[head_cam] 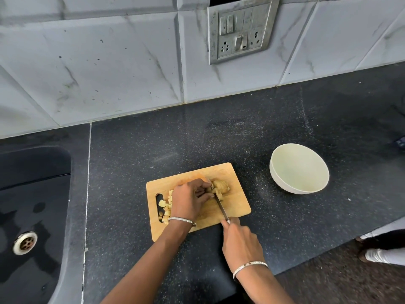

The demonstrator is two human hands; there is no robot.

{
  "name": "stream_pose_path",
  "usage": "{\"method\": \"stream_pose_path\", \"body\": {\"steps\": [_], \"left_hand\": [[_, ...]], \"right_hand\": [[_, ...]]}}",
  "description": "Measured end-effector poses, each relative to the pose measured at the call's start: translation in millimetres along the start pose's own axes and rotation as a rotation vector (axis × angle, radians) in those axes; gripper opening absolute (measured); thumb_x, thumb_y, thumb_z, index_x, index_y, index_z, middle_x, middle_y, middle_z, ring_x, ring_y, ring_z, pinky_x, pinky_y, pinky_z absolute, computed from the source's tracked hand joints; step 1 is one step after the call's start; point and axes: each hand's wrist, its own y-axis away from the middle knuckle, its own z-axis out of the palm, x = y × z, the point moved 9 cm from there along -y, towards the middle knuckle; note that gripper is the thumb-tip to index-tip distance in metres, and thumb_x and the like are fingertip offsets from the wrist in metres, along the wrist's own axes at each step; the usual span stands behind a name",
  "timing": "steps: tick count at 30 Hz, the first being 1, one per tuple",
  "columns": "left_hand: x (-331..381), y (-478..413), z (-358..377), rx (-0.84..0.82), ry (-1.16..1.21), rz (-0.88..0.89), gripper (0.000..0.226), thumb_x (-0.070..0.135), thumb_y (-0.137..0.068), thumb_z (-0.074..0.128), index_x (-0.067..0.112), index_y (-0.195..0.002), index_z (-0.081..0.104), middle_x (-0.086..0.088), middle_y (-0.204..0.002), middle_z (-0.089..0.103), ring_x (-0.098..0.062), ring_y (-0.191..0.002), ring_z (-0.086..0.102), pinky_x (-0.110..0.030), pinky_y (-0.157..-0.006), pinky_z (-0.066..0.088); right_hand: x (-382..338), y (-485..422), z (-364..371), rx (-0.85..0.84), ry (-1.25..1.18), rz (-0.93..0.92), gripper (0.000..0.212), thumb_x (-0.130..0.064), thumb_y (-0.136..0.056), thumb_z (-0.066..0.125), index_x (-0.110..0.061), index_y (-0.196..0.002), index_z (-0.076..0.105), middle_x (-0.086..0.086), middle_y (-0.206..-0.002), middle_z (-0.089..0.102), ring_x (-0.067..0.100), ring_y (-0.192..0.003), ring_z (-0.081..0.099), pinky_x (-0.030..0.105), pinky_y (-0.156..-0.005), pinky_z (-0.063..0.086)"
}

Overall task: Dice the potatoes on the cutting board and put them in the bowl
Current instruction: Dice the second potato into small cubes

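Two hazards apply: the left hand [190,199] pins the potato [219,187] on the cutting board [236,207] with fingertips touching the knife [221,207] gripped by the right hand [240,242], risking a cut, and cubes [164,207] at the board's edge may spill before reaching the empty bowl [299,168].

Occlusions around the cutting board [230,172]

Left hand [189,201] covers part of the potato [220,185] and some dice [164,205]; knife [221,205] handle buried in right hand [240,242] grip. Left of the board, sink [32,194] cropped by frame edge.
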Motion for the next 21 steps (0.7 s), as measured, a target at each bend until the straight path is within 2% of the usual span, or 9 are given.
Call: {"method": "stream_pose_path", "body": {"steps": [4, 8, 13, 18, 21], "left_hand": [[-1, 1, -1, 0.017, 0.006, -0.001, 0.023, 0.017, -0.066, 0.086, 0.018, -0.087, 0.075, 0.012, -0.085, 0.074, 0.003, -0.078, 0.068, -0.015, -0.078, 0.055], [0, 3, -2, 0.016, -0.020, 0.001, 0.024, 0.019, -0.067, 0.086, 0.020, -0.088, 0.074, 0.014, -0.086, 0.073, 0.003, -0.079, 0.067, -0.018, -0.080, 0.055], [4, 4, -2, 0.016, -0.017, 0.009, 0.025, 0.018, -0.069, 0.085, 0.018, -0.090, 0.073, 0.013, -0.087, 0.073, 0.006, -0.079, 0.065, -0.006, -0.078, 0.049], [0, 4, 1, -0.008, 0.019, -0.003, 0.026, 0.015, -0.069, 0.085, 0.019, -0.091, 0.070, 0.015, -0.084, 0.071, 0.002, -0.080, 0.067, -0.026, -0.080, 0.058], [2, 6, 0, 0.007, 0.035, 0.005, 0.025, 0.012, -0.070, 0.084, 0.017, -0.090, 0.070, 0.015, -0.082, 0.069, 0.003, -0.080, 0.066, -0.023, -0.078, 0.058]], "right_hand": [[20, 23, 4, -0.022, 0.004, 0.017, 0.039, -0.049, -0.101, 0.018, -0.020, -0.103, 0.043, 0.004, -0.101, 0.068, 0.029, -0.100, 0.066, 0.035, -0.064, 0.040], [19, 22, 0, -0.002, 0.031, 0.001, 0.040, -0.049, -0.102, 0.017, -0.020, -0.105, 0.044, 0.006, -0.101, 0.068, 0.030, -0.100, 0.066, 0.035, -0.064, 0.038], [13, 13, -7, 0.027, 0.050, -0.029, 0.042, -0.049, -0.102, 0.016, -0.019, -0.109, 0.046, 0.007, -0.103, 0.067, 0.030, -0.100, 0.065, 0.034, -0.063, 0.037], [10, 9, -7, 0.053, 0.051, -0.040, 0.042, -0.048, -0.102, 0.017, -0.018, -0.110, 0.046, 0.008, -0.102, 0.067, 0.031, -0.098, 0.065, 0.036, -0.066, 0.042], [7, 5, -7, 0.069, 0.033, -0.046, 0.043, -0.048, -0.102, 0.017, -0.018, -0.111, 0.047, 0.008, -0.101, 0.067, 0.031, -0.096, 0.066, 0.037, -0.067, 0.045]]}}
